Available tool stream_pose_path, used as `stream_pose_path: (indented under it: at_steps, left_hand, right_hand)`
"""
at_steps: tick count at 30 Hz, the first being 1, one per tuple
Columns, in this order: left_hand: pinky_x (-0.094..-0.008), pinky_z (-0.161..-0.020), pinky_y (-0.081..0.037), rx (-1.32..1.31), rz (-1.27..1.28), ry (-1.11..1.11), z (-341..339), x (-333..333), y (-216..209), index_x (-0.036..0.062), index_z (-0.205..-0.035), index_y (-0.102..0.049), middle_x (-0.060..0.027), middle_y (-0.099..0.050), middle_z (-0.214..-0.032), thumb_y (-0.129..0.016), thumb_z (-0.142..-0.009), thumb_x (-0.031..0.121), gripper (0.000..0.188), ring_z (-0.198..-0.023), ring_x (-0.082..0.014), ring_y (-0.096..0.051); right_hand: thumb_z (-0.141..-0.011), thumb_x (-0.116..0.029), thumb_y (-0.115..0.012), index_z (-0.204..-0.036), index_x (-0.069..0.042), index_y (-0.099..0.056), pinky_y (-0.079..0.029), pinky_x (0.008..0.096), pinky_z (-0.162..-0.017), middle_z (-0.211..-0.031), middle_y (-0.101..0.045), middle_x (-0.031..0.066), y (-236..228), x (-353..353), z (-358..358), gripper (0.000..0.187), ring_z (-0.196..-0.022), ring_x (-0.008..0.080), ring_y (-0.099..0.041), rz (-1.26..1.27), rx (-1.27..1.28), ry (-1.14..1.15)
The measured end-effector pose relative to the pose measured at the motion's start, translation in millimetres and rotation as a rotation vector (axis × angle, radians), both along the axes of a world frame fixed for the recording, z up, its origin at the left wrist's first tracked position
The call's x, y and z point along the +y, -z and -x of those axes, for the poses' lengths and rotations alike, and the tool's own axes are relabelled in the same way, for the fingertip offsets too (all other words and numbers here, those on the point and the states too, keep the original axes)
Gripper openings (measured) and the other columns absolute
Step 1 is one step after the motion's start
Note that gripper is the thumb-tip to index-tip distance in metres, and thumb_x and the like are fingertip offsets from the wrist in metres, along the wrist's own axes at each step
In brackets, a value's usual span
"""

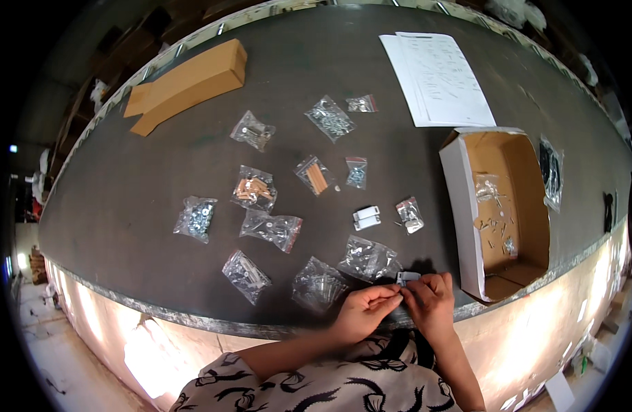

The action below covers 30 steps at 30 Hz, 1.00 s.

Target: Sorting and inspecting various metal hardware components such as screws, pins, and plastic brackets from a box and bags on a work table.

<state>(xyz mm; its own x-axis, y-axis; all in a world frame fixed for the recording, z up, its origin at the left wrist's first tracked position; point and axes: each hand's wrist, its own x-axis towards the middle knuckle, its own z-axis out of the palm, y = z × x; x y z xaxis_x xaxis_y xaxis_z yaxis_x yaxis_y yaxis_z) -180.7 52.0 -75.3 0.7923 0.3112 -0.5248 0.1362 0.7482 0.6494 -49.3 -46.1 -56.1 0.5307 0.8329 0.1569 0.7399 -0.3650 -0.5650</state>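
At the near edge of the dark table my left hand and my right hand meet, fingertips pinched together. What lies between the fingers is too small or hidden to make out. Just beyond them is a small white plastic fitting, partly covered by my right fingers; I cannot tell if it is held or lies on the table. Clear bags of metal hardware and screws or pins lie left of my hands. Two similar white fittings sit farther off, near a small bag with a white part.
To the right stands an open cardboard box with loose screws and small bags inside. Papers lie at the far right, a folded brown carton at the far left. Several bags hold wooden dowels and screws. A black bagged item lies beyond the box.
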Motion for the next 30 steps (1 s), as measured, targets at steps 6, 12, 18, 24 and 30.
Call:
stream_pose_path:
  at_steps: [6,12,18,24,30]
  left_hand:
    - [-0.0219,-0.091,-0.044,-0.052,-0.052,0.048,3.1,-7.5,7.5,-0.0058,-0.109,-0.057,-0.0076,-0.058,-0.111,-0.057,-0.089,0.006,0.023,-0.102,-0.0102,-0.055]
    - [-0.0204,-0.081,-0.047,0.021,-0.196,0.224,-3.5,-2.2,8.6,-0.0048,-0.104,-0.059,-0.0062,-0.063,-0.099,-0.059,-0.089,0.009,0.02,-0.093,-0.0078,-0.057]
    - [-0.0207,-0.076,-0.048,-0.008,-0.261,0.211,-1.9,2.9,5.9,-0.0037,-0.102,-0.06,-0.0059,-0.064,-0.092,-0.06,-0.088,0.012,0.021,-0.086,-0.0076,-0.058]
    - [-0.0214,-0.054,-0.048,0.057,-0.016,-0.109,4.5,61.6,-20.9,-0.0001,-0.097,-0.062,-0.0053,-0.064,-0.081,-0.063,-0.087,0.016,0.019,-0.064,-0.0085,-0.058]
    - [-0.0212,-0.045,-0.042,0.037,0.032,-0.546,9.2,103.7,-12.5,-0.0004,-0.095,-0.064,-0.0081,-0.065,-0.082,-0.061,-0.088,0.014,0.016,-0.056,-0.0105,-0.057]
  right_hand:
    - [-0.065,-0.003,-0.072,-0.079,-0.004,-0.065,-0.044,0.036,-0.061,-0.079,-0.055,0.0072,-2.6,5.7,1.7,0.015,-0.074,0.0269,-0.05,0.008,-0.041,-0.028]
    - [-0.066,-0.002,-0.071,-0.079,-0.004,-0.065,-0.044,0.0361,-0.061,-0.08,-0.055,0.008,-2.0,7.2,2.8,0.014,-0.073,0.0275,-0.05,0.006,-0.038,-0.001]
    - [-0.066,-0.002,-0.07,-0.079,-0.004,-0.065,-0.044,0.0365,-0.061,-0.08,-0.055,0.0086,-5.7,10.3,4.6,0.014,-0.074,0.0276,-0.05,0.016,-0.031,-0.006]
    - [-0.067,-0.001,-0.069,-0.082,-0.006,-0.065,-0.044,0.0362,-0.063,-0.082,-0.055,0.0084,-26.1,39.0,-10.0,0.016,-0.075,0.0277,-0.05,0.018,-0.037,-0.003]
    - [-0.065,0.002,-0.069,-0.081,-0.005,-0.065,-0.044,0.0353,-0.065,-0.08,-0.055,0.0077,-23.5,119.3,-22.8,0.017,-0.076,0.0264,-0.051,-0.136,-0.059,-0.243]
